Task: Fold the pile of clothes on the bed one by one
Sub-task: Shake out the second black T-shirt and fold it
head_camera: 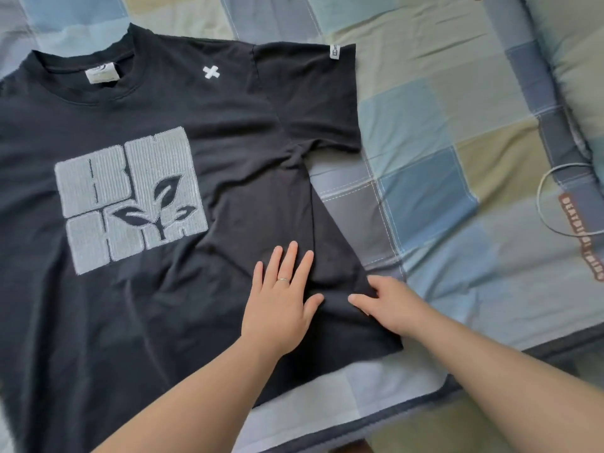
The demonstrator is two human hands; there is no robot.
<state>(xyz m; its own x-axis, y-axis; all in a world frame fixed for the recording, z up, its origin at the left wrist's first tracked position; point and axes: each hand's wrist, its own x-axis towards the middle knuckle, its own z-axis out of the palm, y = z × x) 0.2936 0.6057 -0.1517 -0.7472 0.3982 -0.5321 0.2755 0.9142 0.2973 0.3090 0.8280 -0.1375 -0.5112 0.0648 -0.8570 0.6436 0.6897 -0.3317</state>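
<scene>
A black T-shirt (pixel 157 132) with a grey square leaf print lies face up and spread out on the bed, collar at the far left, one sleeve out toward the top right. My left hand (pixel 281 295) lies flat on the shirt's right side with its fingers straight, a ring on one finger. My right hand (pixel 389 304) rests on the shirt's right side edge, palm down, fingers spread over the fabric; whether its fingertips pinch the cloth is not clear.
The bed has a checked blue, green and grey sheet (pixel 457 132). A pillow (pixel 575 60) lies at the top right. A thin white cable loop (pixel 552 204) sits at the right. The bed's edge (pixel 490 364) runs along the lower right.
</scene>
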